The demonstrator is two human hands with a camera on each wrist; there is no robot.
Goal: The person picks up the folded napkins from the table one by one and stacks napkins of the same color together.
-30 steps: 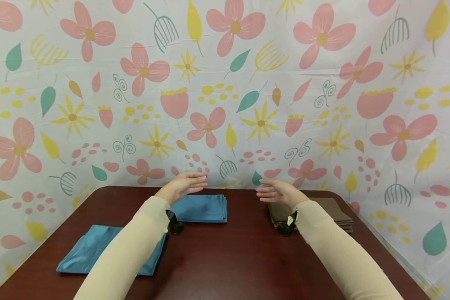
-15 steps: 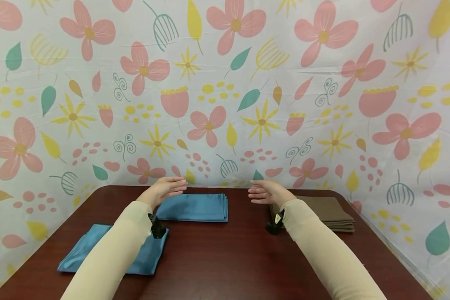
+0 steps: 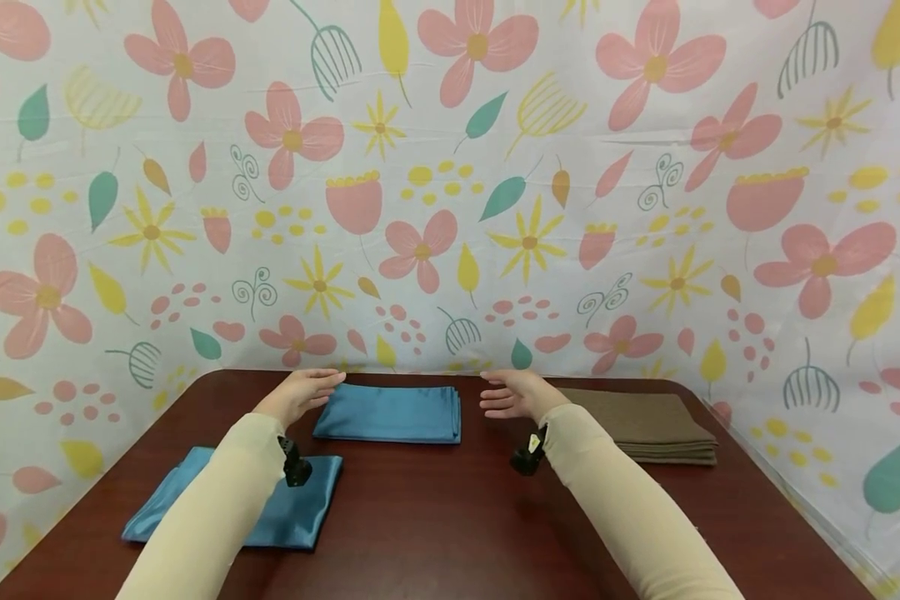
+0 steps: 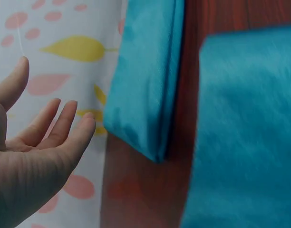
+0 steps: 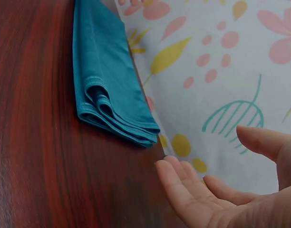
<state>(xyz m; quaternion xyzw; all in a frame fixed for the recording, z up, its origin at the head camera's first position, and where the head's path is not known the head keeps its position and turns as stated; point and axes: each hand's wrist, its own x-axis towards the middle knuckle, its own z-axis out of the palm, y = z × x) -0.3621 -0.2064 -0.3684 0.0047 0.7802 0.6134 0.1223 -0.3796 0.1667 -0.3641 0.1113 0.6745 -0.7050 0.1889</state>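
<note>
The left hand point(image 3: 300, 397) hangs just by the left end of the folded blue cloth point(image 3: 390, 414) at the tabletop's point(image 3: 435, 508) far edge, the right hand point(image 3: 521, 395) between it and the brown stack point(image 3: 637, 417). Both hands' fingers are relaxed, grasping nothing. Another blue cloth point(image 3: 296, 504) lies nearer me, partly behind the left sleeve point(image 3: 213, 508).

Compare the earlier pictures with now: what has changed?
The left hand moved left, showing more of the far blue cloth. The right hand also moved left, uncovering more brown cloth. Nothing was gripped or released. All the cloths stayed put.
</note>
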